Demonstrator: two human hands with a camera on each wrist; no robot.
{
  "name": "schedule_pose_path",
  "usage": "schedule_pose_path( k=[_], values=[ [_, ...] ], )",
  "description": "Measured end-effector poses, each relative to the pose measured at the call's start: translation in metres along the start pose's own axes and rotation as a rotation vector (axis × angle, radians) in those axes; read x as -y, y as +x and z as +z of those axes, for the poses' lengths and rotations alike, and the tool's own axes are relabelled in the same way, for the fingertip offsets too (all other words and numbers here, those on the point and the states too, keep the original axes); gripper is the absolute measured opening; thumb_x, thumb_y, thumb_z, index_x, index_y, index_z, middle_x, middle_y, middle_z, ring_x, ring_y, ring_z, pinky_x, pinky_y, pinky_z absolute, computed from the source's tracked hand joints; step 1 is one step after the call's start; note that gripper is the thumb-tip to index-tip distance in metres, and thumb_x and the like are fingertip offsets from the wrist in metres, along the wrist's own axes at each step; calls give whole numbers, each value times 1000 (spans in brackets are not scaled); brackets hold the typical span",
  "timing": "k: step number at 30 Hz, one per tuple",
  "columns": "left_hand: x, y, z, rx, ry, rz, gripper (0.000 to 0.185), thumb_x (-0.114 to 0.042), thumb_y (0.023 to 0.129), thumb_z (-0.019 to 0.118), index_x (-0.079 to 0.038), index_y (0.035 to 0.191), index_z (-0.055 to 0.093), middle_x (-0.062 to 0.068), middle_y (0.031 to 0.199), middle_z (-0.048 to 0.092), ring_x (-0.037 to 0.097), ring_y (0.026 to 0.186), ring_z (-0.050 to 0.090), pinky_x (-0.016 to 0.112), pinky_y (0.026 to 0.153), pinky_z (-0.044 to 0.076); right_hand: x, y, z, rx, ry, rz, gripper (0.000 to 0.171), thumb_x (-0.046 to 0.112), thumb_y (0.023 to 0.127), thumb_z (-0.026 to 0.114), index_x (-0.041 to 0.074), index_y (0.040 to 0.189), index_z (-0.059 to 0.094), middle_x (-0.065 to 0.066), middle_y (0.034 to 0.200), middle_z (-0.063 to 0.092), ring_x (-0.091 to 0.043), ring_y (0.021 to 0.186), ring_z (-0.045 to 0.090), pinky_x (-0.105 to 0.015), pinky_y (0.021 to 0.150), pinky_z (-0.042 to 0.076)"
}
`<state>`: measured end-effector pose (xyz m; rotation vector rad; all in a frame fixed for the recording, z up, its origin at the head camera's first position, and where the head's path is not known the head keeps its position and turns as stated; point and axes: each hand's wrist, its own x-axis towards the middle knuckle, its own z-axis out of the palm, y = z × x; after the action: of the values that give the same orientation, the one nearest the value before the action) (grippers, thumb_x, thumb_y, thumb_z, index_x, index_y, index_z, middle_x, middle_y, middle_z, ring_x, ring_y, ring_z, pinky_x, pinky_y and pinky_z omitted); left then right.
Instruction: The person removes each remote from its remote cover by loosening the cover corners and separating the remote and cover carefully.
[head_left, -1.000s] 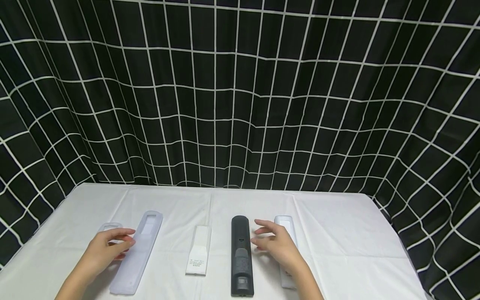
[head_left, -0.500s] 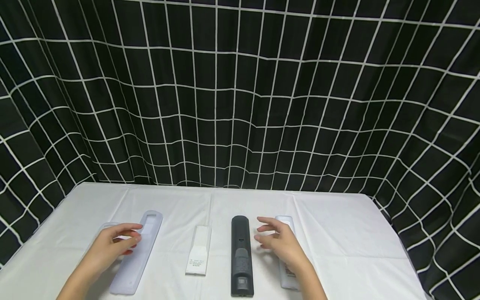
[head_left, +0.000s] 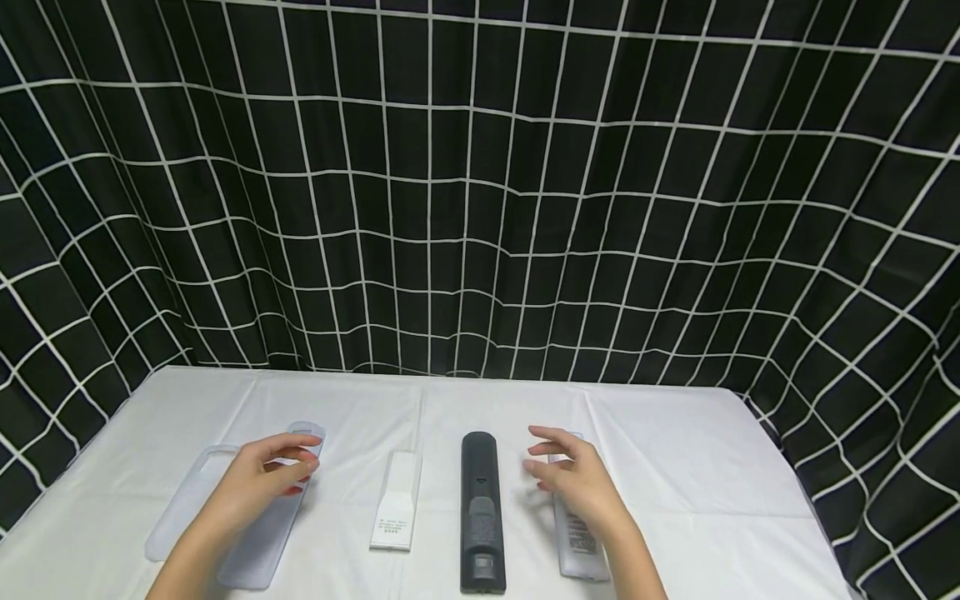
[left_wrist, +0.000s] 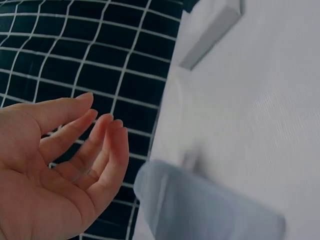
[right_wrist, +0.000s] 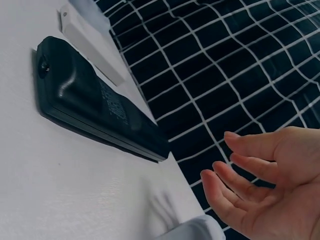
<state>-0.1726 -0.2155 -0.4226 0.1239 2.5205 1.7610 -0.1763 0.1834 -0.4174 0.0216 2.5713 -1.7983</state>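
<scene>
Five slim things lie in a row on the white-covered table. My left hand (head_left: pixel 258 479) hovers with relaxed, bent fingers over a long translucent remote cover (head_left: pixel 262 546), partly hiding it. A second, shorter translucent cover (head_left: pixel 183 504) lies to its left. Toward the middle are a white remote (head_left: pixel 395 500) and a black remote (head_left: pixel 482 508), back side up. My right hand (head_left: pixel 576 477) hangs over a pale remote in a translucent sleeve (head_left: pixel 581 542), its fingers loosely bent. In both wrist views the fingers hold nothing.
White cloth (head_left: pixel 675 467) covers the table. A black curtain with a white grid (head_left: pixel 480 208) hangs behind it and along both sides.
My left hand has shifted right, from the gap between the two covers to over the longer one. My right hand has drifted slightly right, away from the black remote. The objects have stayed put.
</scene>
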Motion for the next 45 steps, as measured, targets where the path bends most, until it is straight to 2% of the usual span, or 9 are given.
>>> schedule_pose_path(
  k=[7, 16, 19, 24, 29, 35, 40, 45],
  values=[
    [-14, 7, 17, 30, -35, 33, 41, -8, 99, 70, 10, 135, 62, 12, 109, 72, 22, 89, 72, 30, 77, 63, 2, -1, -9, -3, 17, -8, 49, 3, 95, 72, -3, 142, 60, -26, 125, 67, -33, 101, 73, -43, 86, 64],
    [-29, 16, 43, 59, -93, 65, 39, -6, 99, 69, 11, 133, 64, 14, 109, 71, 25, 89, 72, 34, 78, 64, 2, -2, -19, -29, 7, -2, 49, 2, 97, 70, -4, 145, 57, -25, 128, 66, -34, 104, 73, -42, 87, 64],
    [-32, 19, 55, 62, -111, 54, 38, -6, 99, 69, 10, 132, 64, 14, 109, 71, 26, 89, 72, 35, 78, 64, 2, -2, -21, -36, -3, 1, 49, 3, 98, 69, -4, 145, 57, -25, 128, 66, -34, 104, 73, -41, 87, 64],
    [-39, 22, 74, 89, -133, 77, 36, -6, 98, 69, 10, 131, 66, 16, 109, 72, 25, 87, 71, 40, 80, 65, 3, -2, -25, -54, -1, -3, 48, 2, 98, 69, -4, 145, 58, -27, 129, 66, -32, 104, 73, -35, 84, 64],
    [-47, 26, 94, 109, -149, 101, 35, -6, 98, 69, 9, 129, 67, 17, 109, 72, 26, 87, 71, 38, 79, 64, 3, -2, -29, -71, -5, 6, 48, 4, 99, 69, -4, 145, 58, -29, 131, 65, -30, 105, 73, -34, 84, 63],
    [-57, 31, 121, 103, -171, 104, 31, -5, 97, 69, 9, 125, 69, 17, 106, 71, 30, 87, 73, 39, 77, 65, 0, -2, -36, -73, -11, 9, 49, 6, 100, 69, -4, 147, 55, -29, 134, 63, -30, 109, 72, -29, 83, 62],
    [-64, 32, 145, 97, -118, 144, 29, -4, 95, 71, 7, 122, 71, 15, 101, 72, 30, 82, 74, 34, 71, 65, -1, -2, -40, -74, -8, 9, 49, 5, 101, 67, -5, 147, 55, -30, 135, 62, -30, 108, 71, -26, 83, 61],
    [-68, 33, 167, 135, -107, 154, 29, -3, 94, 73, 7, 121, 72, 12, 98, 72, 25, 76, 73, 30, 68, 64, -3, -1, -43, -84, -25, 17, 48, 5, 102, 66, -5, 148, 54, -30, 135, 63, -31, 109, 72, -26, 83, 61]
  ],
)
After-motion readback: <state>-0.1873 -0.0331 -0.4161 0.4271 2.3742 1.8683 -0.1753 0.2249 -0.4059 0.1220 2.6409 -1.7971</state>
